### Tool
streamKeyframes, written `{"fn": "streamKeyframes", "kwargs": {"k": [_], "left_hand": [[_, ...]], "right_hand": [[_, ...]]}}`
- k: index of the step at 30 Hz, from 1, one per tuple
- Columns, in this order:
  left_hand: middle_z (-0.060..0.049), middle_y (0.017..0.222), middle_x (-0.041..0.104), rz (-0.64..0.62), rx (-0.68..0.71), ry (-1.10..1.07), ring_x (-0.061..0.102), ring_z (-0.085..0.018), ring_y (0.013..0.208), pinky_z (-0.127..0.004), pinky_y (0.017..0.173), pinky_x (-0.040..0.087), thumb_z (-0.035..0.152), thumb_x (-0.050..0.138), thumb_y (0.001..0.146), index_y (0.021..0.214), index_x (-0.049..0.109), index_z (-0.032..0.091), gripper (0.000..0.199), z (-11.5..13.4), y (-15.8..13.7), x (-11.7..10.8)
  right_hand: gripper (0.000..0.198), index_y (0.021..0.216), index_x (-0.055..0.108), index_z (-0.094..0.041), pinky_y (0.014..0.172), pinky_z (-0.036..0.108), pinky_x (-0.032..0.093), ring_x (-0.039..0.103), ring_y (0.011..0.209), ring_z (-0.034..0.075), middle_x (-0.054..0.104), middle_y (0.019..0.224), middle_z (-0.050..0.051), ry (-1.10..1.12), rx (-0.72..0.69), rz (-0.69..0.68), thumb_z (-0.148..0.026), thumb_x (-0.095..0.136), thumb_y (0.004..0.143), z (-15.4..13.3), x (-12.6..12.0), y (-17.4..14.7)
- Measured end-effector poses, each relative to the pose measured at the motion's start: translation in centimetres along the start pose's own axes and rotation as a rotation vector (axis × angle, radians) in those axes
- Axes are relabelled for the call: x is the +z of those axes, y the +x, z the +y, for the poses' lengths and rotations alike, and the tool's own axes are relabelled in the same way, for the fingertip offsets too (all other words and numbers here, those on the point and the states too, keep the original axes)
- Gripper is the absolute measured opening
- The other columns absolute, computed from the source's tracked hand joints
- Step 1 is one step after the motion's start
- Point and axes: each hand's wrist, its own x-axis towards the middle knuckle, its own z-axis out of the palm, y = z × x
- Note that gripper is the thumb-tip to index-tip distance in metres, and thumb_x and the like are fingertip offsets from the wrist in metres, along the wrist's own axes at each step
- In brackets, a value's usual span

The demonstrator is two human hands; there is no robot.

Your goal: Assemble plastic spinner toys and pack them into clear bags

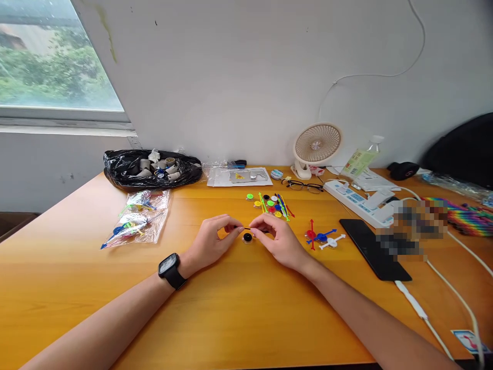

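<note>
Because the left hand [210, 237] and right hand [284, 240] pinch a thin black piece [247, 228] at frame centre, uneven fingertip pressure could flick it past the black disc [247, 237].

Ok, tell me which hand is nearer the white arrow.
Right: the right hand is left of the white arrow, not touching it; the left hand is farther left.

Table [215, 318]: wood, smooth, satin sheen. Bag [115, 172]: thin plastic, glossy, crinkled. Pouches [148, 232]: clear plastic film, shiny, wrinkled. Disc [247, 237], arrows [311, 234]: smooth plastic look. Stick [247, 228]: finish too small to tell. Watch [168, 263]: glassy face, matt strap. Fan [318, 145]: matt plastic. Bottle [360, 160]: clear plastic. Wall [215, 77]: matt, mostly smooth.
</note>
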Motion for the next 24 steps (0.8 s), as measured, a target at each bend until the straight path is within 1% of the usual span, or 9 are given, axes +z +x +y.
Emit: {"fn": "streamKeyframes", "kwargs": {"k": [2,4,6,9,12,18,21,24], "left_hand": [[-0.002,0.083,0.072,-0.028,-0.042,-0.01,0.063,-0.016,0.075,-0.027,0.072,0.05,0.032,0.062,0.101,0.094,0.074,0.021,0.017,-0.1,0.0,0.0],[-0.002,0.081,0.071,-0.047,-0.081,-0.042,0.062,-0.015,0.073,-0.027,0.07,0.049,0.03,0.061,0.099,0.095,0.072,0.019,0.016,-0.3,0.0,0.0],[-0.001,0.079,0.069,-0.065,-0.111,-0.095,0.062,-0.015,0.072,-0.026,0.069,0.048,0.029,0.059,0.098,0.102,0.07,0.019,0.015,-0.4,-0.1,0.1],[0.001,0.076,0.064,-0.09,-0.134,-0.152,0.06,-0.015,0.07,-0.025,0.067,0.048,0.028,0.058,0.097,0.113,0.066,0.019,0.021,-0.6,-0.1,0.2],[0.002,0.074,0.061,-0.117,-0.151,-0.141,0.057,-0.014,0.067,-0.024,0.063,0.046,0.026,0.058,0.095,0.111,0.067,0.019,0.02,-0.6,-0.2,0.3],[0.004,0.069,0.057,-0.11,-0.165,-0.069,0.053,-0.013,0.062,-0.024,0.059,0.042,0.019,0.058,0.09,0.103,0.069,0.02,0.017,-0.8,-0.3,0.4],[0.003,0.072,0.061,-0.109,-0.165,-0.045,0.056,-0.013,0.063,-0.025,0.06,0.044,0.017,0.057,0.091,0.105,0.068,0.021,0.018,-0.8,-0.3,0.4],[-0.001,0.086,0.069,-0.112,-0.114,0.004,0.063,-0.016,0.075,-0.027,0.068,0.049,0.016,0.058,0.092,0.109,0.068,0.021,0.021,-0.6,-0.3,0.4]], "right_hand": [[0.019,0.098,0.068,-0.021,0.084,0.033,0.056,0.068,0.087,0.019,0.071,0.095,0.004,0.058,0.07,-0.005,-0.04,0.068,0.095,0.3,-0.4,0.3],[0.026,0.099,0.067,-0.02,0.072,0.03,0.056,0.066,0.075,0.016,0.07,0.088,0.003,0.174,0.17,-0.014,-0.043,0.075,0.089,0.7,-0.7,0.5],[0.035,0.1,0.065,-0.019,0.061,0.026,0.052,0.064,0.066,0.013,0.069,0.084,0.001,0.288,0.274,-0.026,-0.045,0.081,0.082,1.0,-0.8,0.6],[0.043,0.098,0.064,-0.018,0.053,0.023,0.049,0.064,0.061,0.012,0.068,0.079,0.0,0.372,0.375,-0.033,-0.046,0.087,0.074,1.3,-0.7,0.5],[0.046,0.096,0.064,-0.018,0.049,0.021,0.048,0.062,0.058,0.011,0.067,0.078,-0.001,0.395,0.406,-0.031,-0.045,0.09,0.07,1.4,-0.4,0.5],[0.043,0.095,0.063,-0.018,0.042,0.018,0.043,0.061,0.055,0.01,0.066,0.078,-0.001,0.373,0.411,-0.016,-0.045,0.088,0.072,1.7,0.1,0.5],[0.042,0.097,0.063,-0.018,0.041,0.017,0.042,0.061,0.055,0.01,0.066,0.078,-0.001,0.364,0.424,-0.012,-0.042,0.087,0.072,1.8,0.2,0.6],[0.043,0.096,0.062,-0.018,0.041,0.017,0.041,0.061,0.054,0.01,0.065,0.076,-0.002,0.365,0.421,-0.003,-0.043,0.088,0.071,1.9,0.3,0.8]]}}
